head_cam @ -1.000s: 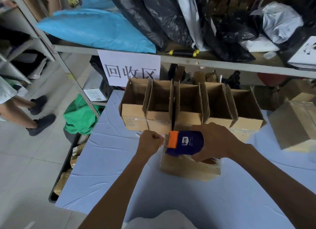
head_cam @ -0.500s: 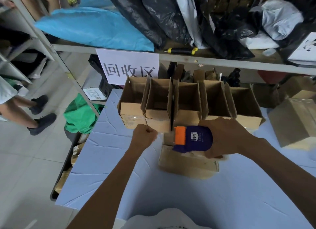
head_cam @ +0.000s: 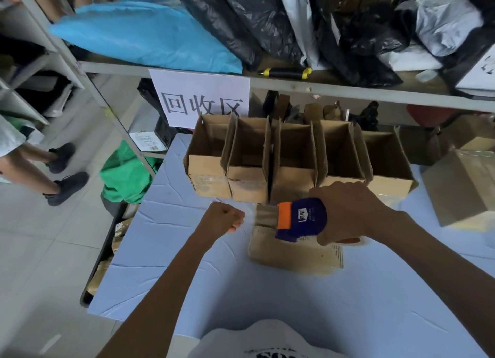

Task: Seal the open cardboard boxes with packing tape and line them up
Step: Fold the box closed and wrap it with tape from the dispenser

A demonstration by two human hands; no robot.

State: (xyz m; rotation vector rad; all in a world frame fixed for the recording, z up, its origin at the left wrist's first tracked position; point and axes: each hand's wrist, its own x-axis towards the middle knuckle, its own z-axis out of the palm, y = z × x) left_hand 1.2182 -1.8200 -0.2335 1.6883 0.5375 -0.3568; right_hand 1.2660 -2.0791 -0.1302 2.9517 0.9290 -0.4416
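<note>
We see a blue table (head_cam: 187,272) with a small flat cardboard box (head_cam: 289,253) lying near the middle of it. The right hand (head_cam: 345,213) holds a tape dispenser (head_cam: 302,220), purple with an orange end, right on top of that box. The grip of this hand is wrapped tight around the dispenser. The left hand (head_cam: 223,217) is just beside the box, on its left side. Its grip is a closed fist, and a strip of clear tape (head_cam: 250,216) seems to stretch from it to the dispenser, but the tape is blurry and hard to make out.

Behind the hands, a row of five open boxes (head_cam: 294,165) stands side by side along the far edge of the table. Their flaps stick up and touch each other. One more closed box (head_cam: 460,186), shiny with tape, sits at the right edge of the table.

A metal shelf (head_cam: 321,86) runs above the boxes. A white paper sign (head_cam: 202,98) with big black letters hangs from it. On the shelf lie a blue bag (head_cam: 144,33), black bags (head_cam: 241,17) and a yellow and black cutter (head_cam: 285,73). A green bag (head_cam: 126,175) sits on the floor to the left, and another person's legs in black shoes (head_cam: 64,173) stand there too.
</note>
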